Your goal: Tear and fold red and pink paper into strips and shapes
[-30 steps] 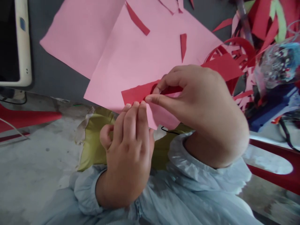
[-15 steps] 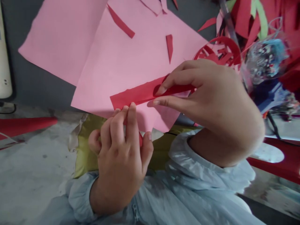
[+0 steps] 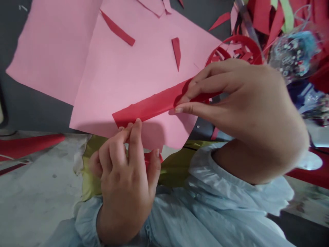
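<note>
A long red paper strip (image 3: pixel 151 104) lies slantwise over a pink paper sheet (image 3: pixel 138 68). My right hand (image 3: pixel 239 89) pinches the strip's lower edge between thumb and fingers, near its right part. The strip's far end runs behind that hand, partly hidden. My left hand (image 3: pixel 125 178) rests its outstretched fingertips on the strip's lower edge near the left end, thumb held apart. Below its fingers a bit of red paper shows, mostly covered by the hand. Two small red scraps, a long one (image 3: pixel 118 29) and a pointed one (image 3: pixel 176 53), lie on the pink sheet.
A second pink sheet (image 3: pixel 51 51) lies on the dark table (image 3: pixel 33 113). A red paper loop (image 3: pixel 253 43) and red cuttings sit beyond my right hand. Further right is a clear bag of small beads (image 3: pixel 293 53). Yellow-green cloth (image 3: pixel 174 166) hangs below the table edge.
The view has shifted, so sheets and scraps sit further left. My right hand still pinches the strip, a bit further from the left fingertips. More red paper shows beside my left thumb.
</note>
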A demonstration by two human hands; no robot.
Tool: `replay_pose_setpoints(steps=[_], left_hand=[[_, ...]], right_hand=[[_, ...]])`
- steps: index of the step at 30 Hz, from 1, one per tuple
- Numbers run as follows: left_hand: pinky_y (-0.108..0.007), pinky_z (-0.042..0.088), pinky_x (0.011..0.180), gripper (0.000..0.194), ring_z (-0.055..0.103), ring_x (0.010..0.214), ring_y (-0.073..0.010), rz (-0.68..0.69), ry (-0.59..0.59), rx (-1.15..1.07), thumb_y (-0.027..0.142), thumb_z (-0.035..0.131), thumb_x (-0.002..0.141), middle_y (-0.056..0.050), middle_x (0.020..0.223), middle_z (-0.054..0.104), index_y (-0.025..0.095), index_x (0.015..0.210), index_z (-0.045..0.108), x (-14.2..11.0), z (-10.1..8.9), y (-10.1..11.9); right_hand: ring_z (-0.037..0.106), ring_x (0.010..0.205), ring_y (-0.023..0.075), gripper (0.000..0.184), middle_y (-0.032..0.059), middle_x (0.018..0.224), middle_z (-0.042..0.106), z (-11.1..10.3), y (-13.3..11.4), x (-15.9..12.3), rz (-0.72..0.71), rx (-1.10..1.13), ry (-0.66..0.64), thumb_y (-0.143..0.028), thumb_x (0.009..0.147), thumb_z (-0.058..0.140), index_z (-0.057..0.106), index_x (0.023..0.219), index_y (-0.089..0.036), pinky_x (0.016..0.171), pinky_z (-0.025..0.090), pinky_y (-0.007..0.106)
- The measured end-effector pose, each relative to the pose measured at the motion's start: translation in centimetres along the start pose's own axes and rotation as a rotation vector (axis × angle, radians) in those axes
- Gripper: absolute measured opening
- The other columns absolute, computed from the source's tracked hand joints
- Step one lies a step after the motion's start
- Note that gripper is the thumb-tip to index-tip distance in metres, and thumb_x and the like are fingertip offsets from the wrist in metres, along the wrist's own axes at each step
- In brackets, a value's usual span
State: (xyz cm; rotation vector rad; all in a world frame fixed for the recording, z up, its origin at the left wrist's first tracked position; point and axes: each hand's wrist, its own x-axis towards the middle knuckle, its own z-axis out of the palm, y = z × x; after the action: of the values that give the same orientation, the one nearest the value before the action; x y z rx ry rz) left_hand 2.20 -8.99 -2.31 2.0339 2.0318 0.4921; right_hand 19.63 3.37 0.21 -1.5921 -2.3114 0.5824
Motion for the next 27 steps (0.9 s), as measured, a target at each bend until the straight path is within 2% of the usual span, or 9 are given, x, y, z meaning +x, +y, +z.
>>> replay_pose_setpoints(steps=[9, 16, 23, 27], left_hand=[[-0.047, 0.041, 0.101, 0.055, 0.059, 0.113, -0.0326, -0.005, 0.002, 0.027, 0.033, 0.059, 0.094, -0.018, 0.128, 0.061, 0.011, 0.143, 0.052, 0.0, 0.1, 0.4], [-0.047, 0.042, 0.101, 0.055, 0.058, 0.113, -0.0323, -0.017, -0.005, 0.026, 0.036, 0.060, 0.094, -0.018, 0.128, 0.061, 0.013, 0.144, 0.052, 0.1, 0.0, 0.4], [-0.047, 0.040, 0.102, 0.056, 0.058, 0.113, -0.0329, -0.003, 0.016, 0.061, 0.040, 0.062, 0.094, -0.018, 0.128, 0.062, 0.013, 0.143, 0.054, -0.1, 0.3, 0.4], [-0.047, 0.040, 0.099, 0.055, 0.057, 0.112, -0.0329, 0.020, 0.000, 0.116, 0.035, 0.062, 0.094, -0.018, 0.130, 0.061, 0.013, 0.144, 0.054, -0.1, 0.3, 0.4]], right_hand=[[0.063, 0.094, 0.0312, 0.020, 0.0057, 0.087, 0.070, 1.4, -0.5, -0.3, 0.039, -0.063, 0.011, -0.038, 0.089, 0.068, 0.067, 0.070, -0.033, 0.091, 0.046, 0.047], [0.063, 0.095, 0.0326, 0.018, 0.0056, 0.087, 0.068, 1.8, -0.9, -0.3, 0.097, -0.046, 0.026, -0.037, 0.084, 0.076, 0.069, 0.071, -0.027, 0.092, 0.046, 0.053], [0.064, 0.099, 0.0335, 0.023, 0.0091, 0.089, 0.069, 1.8, -0.7, 0.0, 0.123, -0.091, -0.034, -0.043, 0.089, 0.068, 0.070, 0.073, -0.026, 0.092, 0.047, 0.053], [0.063, 0.100, 0.0340, 0.025, 0.0094, 0.090, 0.069, 1.9, -0.6, 0.0, 0.107, -0.081, -0.027, -0.049, 0.090, 0.063, 0.073, 0.079, -0.028, 0.092, 0.047, 0.053]])
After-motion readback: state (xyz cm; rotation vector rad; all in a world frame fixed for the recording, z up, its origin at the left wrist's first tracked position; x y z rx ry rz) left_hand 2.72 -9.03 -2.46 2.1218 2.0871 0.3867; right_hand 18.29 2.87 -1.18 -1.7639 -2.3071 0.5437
